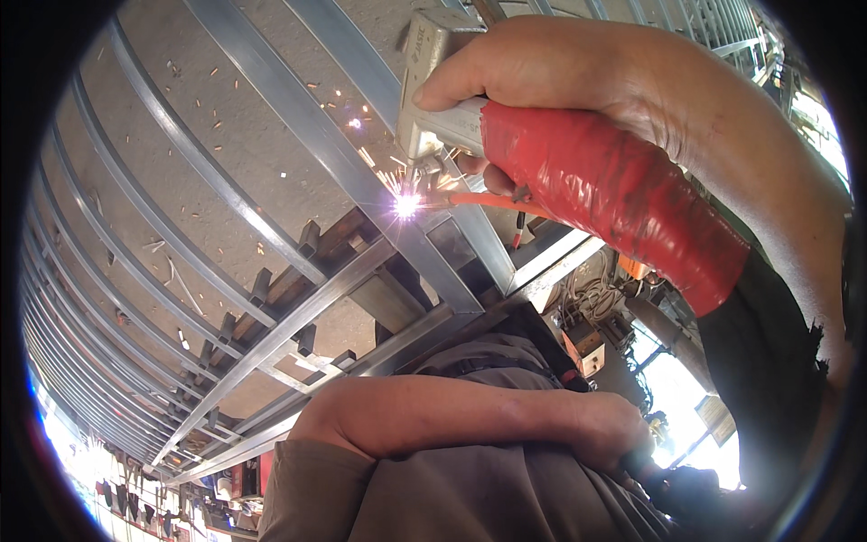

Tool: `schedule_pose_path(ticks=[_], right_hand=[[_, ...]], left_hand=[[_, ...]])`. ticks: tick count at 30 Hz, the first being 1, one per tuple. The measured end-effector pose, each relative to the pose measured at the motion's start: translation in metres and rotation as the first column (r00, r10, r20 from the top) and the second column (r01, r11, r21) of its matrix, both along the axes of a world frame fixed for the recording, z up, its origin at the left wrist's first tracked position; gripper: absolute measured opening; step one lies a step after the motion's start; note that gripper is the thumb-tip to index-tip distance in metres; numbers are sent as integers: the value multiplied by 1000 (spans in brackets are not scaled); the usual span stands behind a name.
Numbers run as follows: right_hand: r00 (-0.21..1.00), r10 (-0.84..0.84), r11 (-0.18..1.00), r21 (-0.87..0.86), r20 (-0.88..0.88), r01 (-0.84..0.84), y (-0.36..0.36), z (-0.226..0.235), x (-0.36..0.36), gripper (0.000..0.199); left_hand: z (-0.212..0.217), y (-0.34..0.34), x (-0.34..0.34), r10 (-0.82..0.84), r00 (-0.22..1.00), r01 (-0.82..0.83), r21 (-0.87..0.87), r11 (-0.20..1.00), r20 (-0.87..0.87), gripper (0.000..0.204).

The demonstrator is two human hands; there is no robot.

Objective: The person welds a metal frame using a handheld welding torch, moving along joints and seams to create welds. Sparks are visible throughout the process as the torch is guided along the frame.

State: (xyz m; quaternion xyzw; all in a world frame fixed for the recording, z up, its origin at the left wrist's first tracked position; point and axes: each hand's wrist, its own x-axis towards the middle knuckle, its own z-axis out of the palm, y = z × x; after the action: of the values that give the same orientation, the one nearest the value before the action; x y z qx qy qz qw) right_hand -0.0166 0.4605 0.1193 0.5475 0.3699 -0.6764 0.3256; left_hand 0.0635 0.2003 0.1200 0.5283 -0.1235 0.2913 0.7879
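My right hand (533,68) is closed round a welding torch with a grey metal head (420,90) and a handle wrapped in red tape (605,172). Its thumb presses on the grey part; most of the other fingers are hidden behind the torch. An orange piece (497,202) reaches from below the hand toward a bright weld spot (406,206) on a flat steel bar (361,172), where sparks fly. Across my front lies my left arm, and my left hand (619,429) is closed beside something dark; what it grips cannot be made out.
A steel frame with many parallel bars (217,190) fills the left. Dark square tube stubs (260,285) line the cross rail (289,307). Below is a concrete floor (208,99) with small scraps. Coiled cables (591,294) lie at the right, beside a black sleeve (763,343) behind the torch.
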Motion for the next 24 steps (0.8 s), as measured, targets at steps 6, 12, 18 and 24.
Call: schedule_pose_path(ticks=[6,12,18,24], right_hand=[[999,27,999,43,-24,-26,-3,3,5,53],[998,47,996,76,-38,-44,-5,6,7,53],[997,67,992,106,-35,-63,-9,9,11,53],[995,93,986,146,-33,-87,-11,15,19,54]], left_hand=[[-1,5,-4,-36,999,36,24,999,6,27],[5,16,-10,-28,1000,28,13,1000,-7,27],[11,37,-20,-257,952,284,163,945,-166,27],[11,36,-20,-213,966,232,131,964,-145,30]])
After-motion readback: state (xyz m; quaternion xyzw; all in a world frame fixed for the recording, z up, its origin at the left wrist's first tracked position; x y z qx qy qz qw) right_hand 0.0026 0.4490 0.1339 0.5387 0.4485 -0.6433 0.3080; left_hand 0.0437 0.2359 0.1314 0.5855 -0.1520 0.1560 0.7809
